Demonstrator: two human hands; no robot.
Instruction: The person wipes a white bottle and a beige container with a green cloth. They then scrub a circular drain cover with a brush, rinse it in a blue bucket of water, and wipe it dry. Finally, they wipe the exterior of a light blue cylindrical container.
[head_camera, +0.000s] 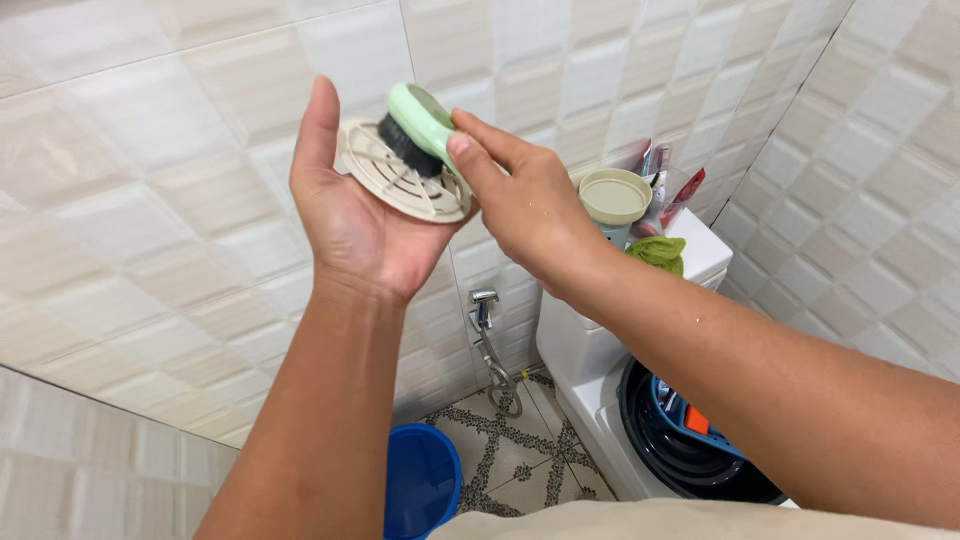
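You are standing in a small bathroom walled in pale beige tiles, with a patterned floor below. Your left hand is raised at chest height, palm up and fingers straight, cradling a round beige drain cover with slotted ribs against the palm. Your right hand is clamped around a pale green scrub brush, its dark bristles pressed onto the cover's face. The cover looks like light, stiff plastic, likely wet and slippery, so support under its rim from the fingers and the heel of the palm seems the safest hold; the brush is best taken by its smooth domed back. Beneath your right forearm sits a white toilet with a black seat, a blue holder resting in the bowl. On its tank stand a beige lidded tub, a green cloth and some tubes in the corner. A spray hose hangs on the wall, and a blue bucket stands on the floor, well apart from both hands.
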